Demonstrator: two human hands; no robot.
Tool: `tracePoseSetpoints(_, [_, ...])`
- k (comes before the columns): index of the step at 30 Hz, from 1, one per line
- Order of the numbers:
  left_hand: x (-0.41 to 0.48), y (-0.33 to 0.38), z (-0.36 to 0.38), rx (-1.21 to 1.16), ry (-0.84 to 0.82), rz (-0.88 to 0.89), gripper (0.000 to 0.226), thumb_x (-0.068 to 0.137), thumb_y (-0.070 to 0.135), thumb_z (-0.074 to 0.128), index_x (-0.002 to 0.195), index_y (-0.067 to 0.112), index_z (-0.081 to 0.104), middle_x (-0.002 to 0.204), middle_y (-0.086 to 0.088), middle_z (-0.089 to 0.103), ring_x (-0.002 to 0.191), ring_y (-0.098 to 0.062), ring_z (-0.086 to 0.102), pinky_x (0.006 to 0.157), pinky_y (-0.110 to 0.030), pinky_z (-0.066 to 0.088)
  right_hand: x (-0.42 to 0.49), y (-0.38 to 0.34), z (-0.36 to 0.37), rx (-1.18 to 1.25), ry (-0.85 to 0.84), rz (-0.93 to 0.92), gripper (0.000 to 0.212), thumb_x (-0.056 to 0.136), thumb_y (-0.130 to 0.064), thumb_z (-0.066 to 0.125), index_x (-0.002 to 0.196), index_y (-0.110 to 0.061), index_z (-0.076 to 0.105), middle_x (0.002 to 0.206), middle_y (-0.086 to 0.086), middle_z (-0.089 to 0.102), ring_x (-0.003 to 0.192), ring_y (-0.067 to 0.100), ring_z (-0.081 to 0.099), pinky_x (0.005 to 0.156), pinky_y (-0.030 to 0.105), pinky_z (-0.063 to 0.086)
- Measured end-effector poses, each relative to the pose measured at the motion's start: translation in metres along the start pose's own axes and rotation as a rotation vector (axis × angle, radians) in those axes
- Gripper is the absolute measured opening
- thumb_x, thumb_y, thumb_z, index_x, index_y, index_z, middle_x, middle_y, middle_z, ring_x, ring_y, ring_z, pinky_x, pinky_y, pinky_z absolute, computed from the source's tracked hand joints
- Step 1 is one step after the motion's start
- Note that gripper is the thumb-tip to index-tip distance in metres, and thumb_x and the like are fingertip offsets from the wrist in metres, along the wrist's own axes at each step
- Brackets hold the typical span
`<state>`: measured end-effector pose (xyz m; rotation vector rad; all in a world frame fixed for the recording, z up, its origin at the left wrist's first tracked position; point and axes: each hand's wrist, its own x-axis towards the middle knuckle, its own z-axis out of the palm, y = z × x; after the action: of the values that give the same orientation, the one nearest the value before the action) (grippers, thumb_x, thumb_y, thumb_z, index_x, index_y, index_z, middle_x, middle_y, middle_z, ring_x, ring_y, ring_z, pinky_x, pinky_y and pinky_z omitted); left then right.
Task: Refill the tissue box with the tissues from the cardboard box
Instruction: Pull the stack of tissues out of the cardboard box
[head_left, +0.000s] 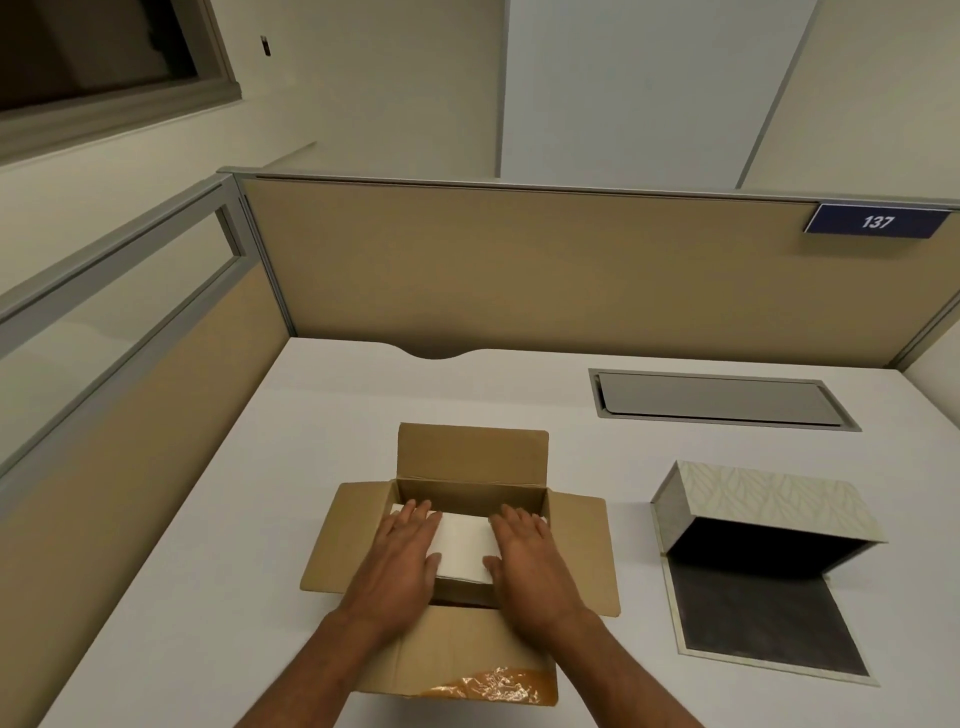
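Both hands reach into the open cardboard box (457, 551) on the white desk (208, 519). The left hand (402, 558) and right hand (524, 558) lie flat, fingers spread, on either end of the white tissue stack (464, 548); whether the fingertips curl under it is hidden. The patterned tissue box (769, 501) stands well apart at right, its lid open, its dark interior hard to read.

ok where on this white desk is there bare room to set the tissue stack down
Bare white desk lies left of the brown cardboard box, behind it up to the tan partition, and between it and the open patterned tissue box. The cardboard box interior is crowded by both hands.
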<state>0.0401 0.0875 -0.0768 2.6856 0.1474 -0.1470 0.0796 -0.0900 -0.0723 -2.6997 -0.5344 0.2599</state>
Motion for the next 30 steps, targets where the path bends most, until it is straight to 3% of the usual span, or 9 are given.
tracePoseSetpoints(5, [0.006, 0.000, 0.004, 0.053, -0.016, 0.003, 0.055, 0.103, 0.040, 0.031, 0.154, 0.028, 0.015, 0.166, 0.005, 0.011, 0.153, -0.014, 0.005, 0.123, -0.032, 0.005, 0.020, 0.001, 0.007, -0.191, -0.134, 0.010, 0.062, 0.102, -0.031, 0.049, 0.155, -0.015, 0.021, 0.163, 0.010, 0.024, 0.151, 0.030, 0.017, 0.123, 0.042, 0.005])
tracePoseSetpoints(11, [0.007, -0.001, 0.008, 0.055, 0.000, -0.008, 0.059, 0.101, 0.046, 0.031, 0.154, 0.028, 0.014, 0.165, 0.006, 0.013, 0.152, -0.013, 0.008, 0.125, -0.032, 0.006, 0.046, 0.000, -0.009, -0.209, -0.308, 0.018, 0.057, 0.093, -0.035, 0.064, 0.142, -0.016, 0.042, 0.142, 0.008, 0.054, 0.129, 0.029, 0.050, 0.115, 0.043, 0.031])
tracePoseSetpoints(20, [0.011, -0.006, 0.016, 0.077, 0.032, -0.011, 0.065, 0.096, 0.055, 0.033, 0.154, 0.031, 0.016, 0.164, 0.009, 0.020, 0.151, -0.013, 0.012, 0.122, -0.031, 0.006, 0.073, -0.005, -0.019, -0.085, -0.627, 0.153, 0.066, 0.085, -0.029, 0.075, 0.142, -0.018, 0.042, 0.144, 0.008, 0.051, 0.129, 0.031, 0.051, 0.111, 0.046, 0.041])
tracePoseSetpoints(30, [0.010, -0.006, 0.017, 0.070, 0.060, -0.011, 0.065, 0.096, 0.058, 0.030, 0.153, 0.030, 0.018, 0.163, 0.007, 0.022, 0.151, -0.013, 0.014, 0.119, -0.028, 0.001, 0.088, -0.003, -0.012, -0.062, -0.717, 0.256, 0.075, 0.077, -0.033, 0.082, 0.140, -0.016, 0.045, 0.142, 0.007, 0.052, 0.125, 0.030, 0.053, 0.104, 0.045, 0.046])
